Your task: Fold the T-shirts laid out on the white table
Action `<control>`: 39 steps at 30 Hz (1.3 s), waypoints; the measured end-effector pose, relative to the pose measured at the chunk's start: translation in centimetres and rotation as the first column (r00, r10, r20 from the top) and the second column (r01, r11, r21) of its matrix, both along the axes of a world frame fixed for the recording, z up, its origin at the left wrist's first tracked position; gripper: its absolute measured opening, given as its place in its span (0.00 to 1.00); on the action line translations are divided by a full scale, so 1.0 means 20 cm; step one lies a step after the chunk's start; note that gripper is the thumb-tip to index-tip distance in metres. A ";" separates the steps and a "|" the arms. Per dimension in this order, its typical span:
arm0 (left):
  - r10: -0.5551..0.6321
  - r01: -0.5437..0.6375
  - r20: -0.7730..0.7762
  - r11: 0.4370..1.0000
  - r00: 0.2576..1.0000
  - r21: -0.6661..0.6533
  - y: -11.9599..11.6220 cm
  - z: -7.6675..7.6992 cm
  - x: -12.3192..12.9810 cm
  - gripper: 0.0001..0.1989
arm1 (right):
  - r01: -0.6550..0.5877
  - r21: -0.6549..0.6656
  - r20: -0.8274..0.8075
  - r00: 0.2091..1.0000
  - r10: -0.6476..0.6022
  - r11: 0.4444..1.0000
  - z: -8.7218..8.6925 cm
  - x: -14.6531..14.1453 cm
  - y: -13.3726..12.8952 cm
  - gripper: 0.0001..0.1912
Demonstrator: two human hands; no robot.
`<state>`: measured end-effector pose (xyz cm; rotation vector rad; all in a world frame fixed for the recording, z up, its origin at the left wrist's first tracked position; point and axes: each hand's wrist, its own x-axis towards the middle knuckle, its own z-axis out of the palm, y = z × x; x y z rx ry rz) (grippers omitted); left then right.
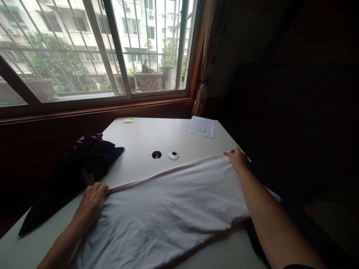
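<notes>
A white cloth garment (174, 201) is stretched over the front of the white table, with soft wrinkles across it. Its exact kind cannot be made out. My left hand (94, 198) is closed on the far left end of its upper edge, fingers pinched together. At the far right corner, my right hand (237, 157) pinches the same edge between thumb and fingers. The edge runs taut and nearly straight between both hands, slanting up to the right. The cloth's lower left part passes out of view at the bottom.
Dark clothing (81, 168) with pink marks hangs over the table's left edge. On the white table (140, 138) lie printed sheets (201, 126), a yellow sticky note (128, 120) and a round cap (173, 155) beside a cable hole (156, 154). A barred window (84, 48) stands behind.
</notes>
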<state>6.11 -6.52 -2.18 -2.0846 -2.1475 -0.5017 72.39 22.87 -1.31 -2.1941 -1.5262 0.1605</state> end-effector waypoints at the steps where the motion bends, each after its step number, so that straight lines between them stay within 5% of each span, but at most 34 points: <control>1: -0.005 0.005 0.004 1.000 1.000 -0.016 0.00 0.01 0.00 0.15 | -0.018 0.016 0.002 1.000 0.018 1.000 0.00 0.00 0.00 0.22; 7: 0.003 -0.009 -0.080 0.998 0.997 -0.065 0.01 0.12 0.06 0.14 | -0.195 0.092 0.215 0.961 0.172 0.976 -0.03 -0.02 0.03 0.13; 11: -0.101 0.094 -0.234 0.995 0.967 -0.038 0.01 0.16 0.19 0.27 | -0.211 0.104 0.311 0.935 0.169 0.972 -0.03 -0.05 0.03 0.12; 15: -0.268 0.266 -0.259 0.963 0.928 -0.045 0.01 0.10 0.39 0.25 | -0.170 0.090 0.458 0.882 0.111 0.981 0.00 -0.10 -0.02 0.16; 19: -0.276 0.271 -0.243 0.961 0.930 -0.053 -0.02 0.01 0.54 0.30 | -0.159 0.079 0.493 0.864 0.100 0.984 0.04 -0.10 -0.06 0.17; 26: -0.221 0.203 -0.212 0.974 0.952 -0.102 -0.06 -0.03 0.50 0.32 | -0.079 0.255 0.325 0.946 -0.008 0.964 0.16 0.12 -0.12 0.19; 32: -0.258 0.228 -0.216 0.962 0.942 -0.154 -0.04 -0.01 0.41 0.31 | -0.115 0.026 -0.092 0.989 0.117 0.993 0.25 0.38 -0.43 0.29; 39: -0.251 0.208 -0.217 0.957 0.943 -0.203 0.00 -0.02 0.29 0.30 | -0.122 -0.161 -0.179 0.979 0.093 0.979 0.10 0.51 -0.91 0.31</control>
